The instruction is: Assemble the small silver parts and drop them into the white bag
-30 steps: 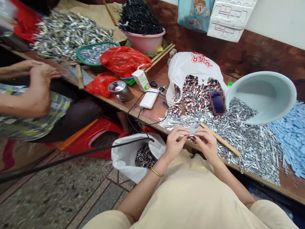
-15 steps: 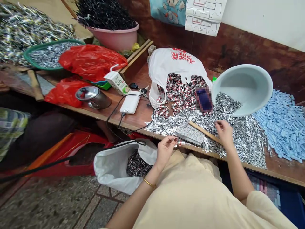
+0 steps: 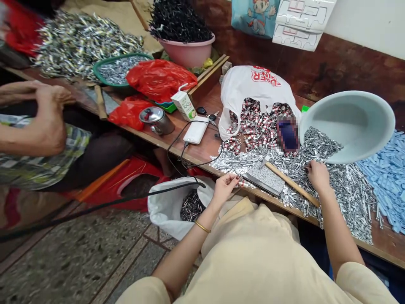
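Note:
My left hand (image 3: 225, 189) is at the table's front edge, thumb and fingertips pinched on a small red-and-silver metal piece (image 3: 245, 184) that sticks out to the right. Just beyond it, a flat grey steel block (image 3: 265, 179) lies among loose parts. A wooden-handled hammer (image 3: 289, 180) rests across the block, head to the far left. My right hand (image 3: 319, 175) dips into the heap of small silver metal parts (image 3: 344, 194), right of the hammer. Its fingers are bent together; what they hold, if anything, is hidden.
A grey-blue basin (image 3: 363, 122) lies tipped over the silver parts, beside blue pieces (image 3: 386, 177). A white plastic bag (image 3: 259, 80) spills red-and-silver pieces. A power bank (image 3: 196, 130) trails black cables. Below stands a white sack (image 3: 167, 185). Another person's arm (image 3: 41, 122) is at left.
The view has turned left, bringing a person's arm into sight. My right hand has moved from above the hammer handle down to the silver parts. My left hand keeps its pinch.

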A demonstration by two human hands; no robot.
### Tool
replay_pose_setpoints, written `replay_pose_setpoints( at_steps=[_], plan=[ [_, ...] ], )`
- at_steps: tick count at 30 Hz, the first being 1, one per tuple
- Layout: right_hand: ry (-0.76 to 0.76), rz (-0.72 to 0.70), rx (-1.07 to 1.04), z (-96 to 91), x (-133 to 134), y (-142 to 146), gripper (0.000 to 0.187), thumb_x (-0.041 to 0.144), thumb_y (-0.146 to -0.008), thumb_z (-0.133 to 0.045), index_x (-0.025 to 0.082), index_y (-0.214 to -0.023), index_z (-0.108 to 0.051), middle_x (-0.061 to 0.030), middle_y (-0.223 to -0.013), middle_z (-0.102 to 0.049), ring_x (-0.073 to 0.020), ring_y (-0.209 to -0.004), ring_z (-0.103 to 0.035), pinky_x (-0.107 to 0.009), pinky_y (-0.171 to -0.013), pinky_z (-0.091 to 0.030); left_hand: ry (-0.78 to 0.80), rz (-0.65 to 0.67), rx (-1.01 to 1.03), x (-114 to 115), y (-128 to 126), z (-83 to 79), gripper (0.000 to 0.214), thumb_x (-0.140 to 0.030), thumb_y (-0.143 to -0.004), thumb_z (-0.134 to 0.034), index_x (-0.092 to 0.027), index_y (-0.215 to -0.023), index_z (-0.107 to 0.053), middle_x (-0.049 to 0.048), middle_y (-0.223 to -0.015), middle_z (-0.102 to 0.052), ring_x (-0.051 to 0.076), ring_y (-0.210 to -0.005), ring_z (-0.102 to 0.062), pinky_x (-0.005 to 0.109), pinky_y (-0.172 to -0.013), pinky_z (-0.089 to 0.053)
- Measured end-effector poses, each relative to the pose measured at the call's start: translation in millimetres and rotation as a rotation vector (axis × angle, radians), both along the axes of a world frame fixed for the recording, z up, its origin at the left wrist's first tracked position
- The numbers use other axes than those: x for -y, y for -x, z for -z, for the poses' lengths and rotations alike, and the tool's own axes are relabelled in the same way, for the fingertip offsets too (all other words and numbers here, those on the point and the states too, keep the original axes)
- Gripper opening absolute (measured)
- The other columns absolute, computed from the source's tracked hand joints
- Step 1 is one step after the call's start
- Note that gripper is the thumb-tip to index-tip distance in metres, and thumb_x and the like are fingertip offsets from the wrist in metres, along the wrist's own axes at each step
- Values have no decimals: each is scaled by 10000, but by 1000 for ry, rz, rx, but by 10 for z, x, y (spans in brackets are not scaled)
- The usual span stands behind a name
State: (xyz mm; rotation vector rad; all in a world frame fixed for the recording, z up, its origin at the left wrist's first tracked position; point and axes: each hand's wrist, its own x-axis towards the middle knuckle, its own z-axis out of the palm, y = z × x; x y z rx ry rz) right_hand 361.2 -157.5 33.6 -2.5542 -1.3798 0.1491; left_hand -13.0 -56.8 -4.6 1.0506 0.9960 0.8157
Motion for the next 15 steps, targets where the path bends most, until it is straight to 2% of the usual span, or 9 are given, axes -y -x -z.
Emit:
replay_pose_setpoints(
  at_steps=[2, 4, 5, 7, 10, 12, 15],
  plan=[
    [-275, 42, -242, -99, 3, 177, 148, 206, -884, -530, 181, -949, -661, -109, -913, -666, -250, -877, -564, -368, -770, -409, 0, 14, -6, -68, 22, 18, 371, -425, -629, -873, -116, -776, -729, 29, -699, -696, 125, -650, -618, 239, -648, -526],
    [-531, -7, -648, -212, -17, 461, 192, 288, -867, -602, 225, -1040, -658, -68, -973, -658, -209, -841, -568, -354, -765, -444, 6, 39, -10, -146, 22, 29, 359, -414, -628, -872, -116, -765, -726, 29, -694, -695, 129, -647, -624, 247, -650, -535],
    [-579, -62, -894, -260, -39, 628, 224, 327, -841, -662, 251, -1052, -662, -47, -972, -651, -190, -811, -562, -340, -745, -457, 15, 53, -9, -188, 18, 33, 357, -412, -626, -871, -117, -760, -722, 28, -689, -694, 132, -643, -629, 254, -652, -542],
    [-552, -144, -1321, -326, -107, 965, 235, 357, -766, -776, 266, -959, -676, -13, -890, -625, -155, -728, -530, -316, -697, -459, 42, 67, -4, -271, 9, 43, 354, -404, -613, -871, -122, -757, -713, 24, -683, -696, 136, -633, -640, 267, -661, -555],
    [-480, -176, -1723, -345, -227, 1353, 291, 368, -684, -869, 257, -863, -669, 8, -801, -585, -129, -665, -470, -283, -629, -434, 64, 84, -21, -374, 4, 62, 331, -366, -603, -869, -126, -758, -701, 25, -688, -710, 139, -622, -653, 270, -659, -565],
    [-453, -168, -1864, -324, -277, 1497, 310, 363, -667, -890, 250, -842, -660, 14, -781, -568, -117, -649, -442, -267, -606, -420, 52, 115, -50, -418, 3, 75, 292, -329, -614, -860, -126, -741, -692, 24, -676, -710, 136, -609, -652, 260, -643, -561],
    [-406, -169, -1934, -272, -303, 1582, 308, 346, -677, -890, 243, -849, -656, 15, -791, -572, -110, -648, -447, -258, -607, -427, 37, 164, -91, -458, -6, 90, 233, -294, -662, -831, -128, -710, -676, 13, -634, -690, 128, -579, -643, 244, -615, -550]
  ],
)
